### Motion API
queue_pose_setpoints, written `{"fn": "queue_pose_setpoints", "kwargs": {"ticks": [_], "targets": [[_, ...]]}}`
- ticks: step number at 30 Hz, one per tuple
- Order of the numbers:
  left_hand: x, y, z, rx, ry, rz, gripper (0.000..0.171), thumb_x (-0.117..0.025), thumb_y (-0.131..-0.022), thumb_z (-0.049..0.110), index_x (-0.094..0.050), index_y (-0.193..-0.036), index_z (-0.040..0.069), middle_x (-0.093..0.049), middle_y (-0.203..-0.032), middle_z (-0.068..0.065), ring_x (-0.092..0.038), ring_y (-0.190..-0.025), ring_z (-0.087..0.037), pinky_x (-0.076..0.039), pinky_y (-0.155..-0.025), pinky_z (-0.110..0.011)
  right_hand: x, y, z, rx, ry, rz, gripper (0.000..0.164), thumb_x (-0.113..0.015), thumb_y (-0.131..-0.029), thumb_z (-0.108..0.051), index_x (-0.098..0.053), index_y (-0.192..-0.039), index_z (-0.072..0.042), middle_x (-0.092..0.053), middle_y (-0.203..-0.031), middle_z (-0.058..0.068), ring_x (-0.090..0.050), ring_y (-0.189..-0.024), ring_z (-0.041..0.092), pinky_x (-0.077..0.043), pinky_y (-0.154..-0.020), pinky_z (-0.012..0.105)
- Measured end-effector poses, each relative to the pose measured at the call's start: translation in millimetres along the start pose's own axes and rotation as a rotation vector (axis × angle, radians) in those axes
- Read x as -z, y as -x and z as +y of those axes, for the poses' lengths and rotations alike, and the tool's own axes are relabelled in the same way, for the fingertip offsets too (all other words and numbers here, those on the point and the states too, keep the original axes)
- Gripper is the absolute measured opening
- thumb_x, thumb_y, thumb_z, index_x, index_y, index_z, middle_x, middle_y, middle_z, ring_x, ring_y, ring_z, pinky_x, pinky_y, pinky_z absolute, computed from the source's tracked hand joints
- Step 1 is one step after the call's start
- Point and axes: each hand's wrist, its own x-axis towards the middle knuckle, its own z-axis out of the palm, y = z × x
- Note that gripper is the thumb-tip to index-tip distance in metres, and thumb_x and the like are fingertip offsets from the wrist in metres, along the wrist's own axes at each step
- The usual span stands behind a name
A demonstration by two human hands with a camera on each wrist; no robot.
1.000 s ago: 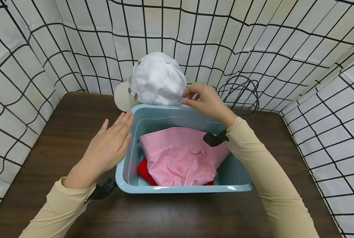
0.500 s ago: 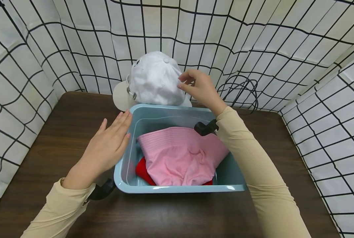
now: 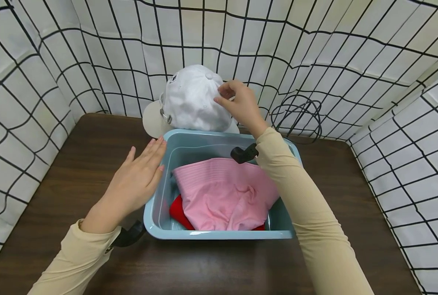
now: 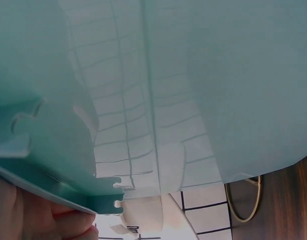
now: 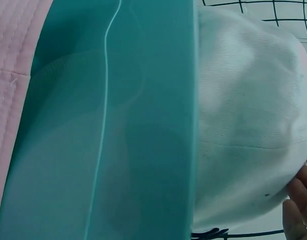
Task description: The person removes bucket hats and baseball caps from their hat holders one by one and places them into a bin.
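Right hand has moved left and farther, thumb and fingers apart beside the cap, past the far edge of the blue tub; left hand lies straight-fingered at its left edge. Counter flanks both sides. Cap looks white, rounded.

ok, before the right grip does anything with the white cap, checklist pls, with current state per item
1. Right grip at white cap: ok, fingertips at its right side.
2. Firm hold on white cap: cannot tell, no clear pinch shows in either view.
3. White cap outside blue bin: ok, sits just behind its far rim.
4. Left grip at blue bin: ok, straight fingers at the left rim.
5. Bin floor free: not ok, pink hat lies over a red item.
6. Space above bin clear: not ok, right sleeve crosses its right side.
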Motion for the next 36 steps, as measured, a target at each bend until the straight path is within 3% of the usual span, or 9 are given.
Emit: {"fn": "queue_pose_setpoints", "kwargs": {"ticks": [21, 29, 36], "targets": [[-1.4, -0.5, -0.1, 0.0, 0.009, -0.004, 0.057, -0.044, -0.098, 0.02, -0.026, -0.146, -0.003, -0.025, -0.151, -0.018, -0.02, -0.14, -0.033, -0.013, -0.108, -0.062, -13.7, -3.7, 10.0, 0.023, -0.008, 0.097, 0.017, -0.068, -0.088, -0.013, -0.061, -0.095, 0.0, -0.062, -0.092, 0.01, -0.058, -0.084, 0.018, -0.047, -0.073, 0.023], [-2.0, -0.3, -0.3, 0.0, 0.013, 0.01, 0.057, -0.045, -0.098, 0.02, -0.026, -0.146, -0.003, -0.026, -0.151, -0.018, -0.021, -0.14, -0.034, -0.013, -0.108, -0.062, -14.7, -3.5, 10.1, 0.038, 0.024, 0.135, 0.014, -0.065, -0.09, -0.014, -0.06, -0.09, -0.001, -0.06, -0.085, 0.008, -0.051, -0.073, 0.017, -0.039, -0.065, 0.022], [-2.6, -0.3, -0.9, -0.006, 0.011, 0.027, 0.058, -0.046, -0.097, 0.02, -0.027, -0.146, -0.003, -0.026, -0.151, -0.019, -0.023, -0.139, -0.035, -0.013, -0.108, -0.062, -12.5, -3.5, 10.2, 0.076, -0.051, 0.13, 0.014, -0.06, -0.092, -0.012, -0.055, -0.092, 0.0, -0.057, -0.09, 0.009, -0.053, -0.08, 0.017, -0.042, -0.069, 0.022]]}}
